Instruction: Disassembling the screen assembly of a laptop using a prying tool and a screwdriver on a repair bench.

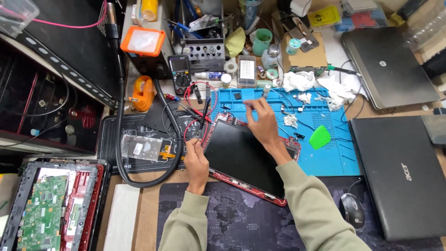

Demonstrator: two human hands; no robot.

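Left hand (196,158) pinches a thin black probe-like tool (204,114), fingers closed round its lower end, tip slanting up toward the top-left corner of the red-framed tablet w/ black glass screen (241,155). Right hand (261,118) is over the tablet's top edge, fingertips pinched on something small & thin; can't tell what it is. Both arms in olive-green sleeves.

Tablet lies tilted, its upper part on the blue silicone repair mat (334,158), its lower corner on the dark world-map desk pad (241,218). Right of the tablet, on the blue mat: a green plastic pry pick (319,137), plus crumpled white tissues (299,81) near the mat's top edge. Left of the tablet: red & black test leads running up to a black handheld multimeter (180,74), and a thick black hose (121,139) looping past. Far left of the tablet: an opened red device w/ green circuit board (44,211). Right of the mat: two closed black laptops (402,176), a black mouse (353,210) below.
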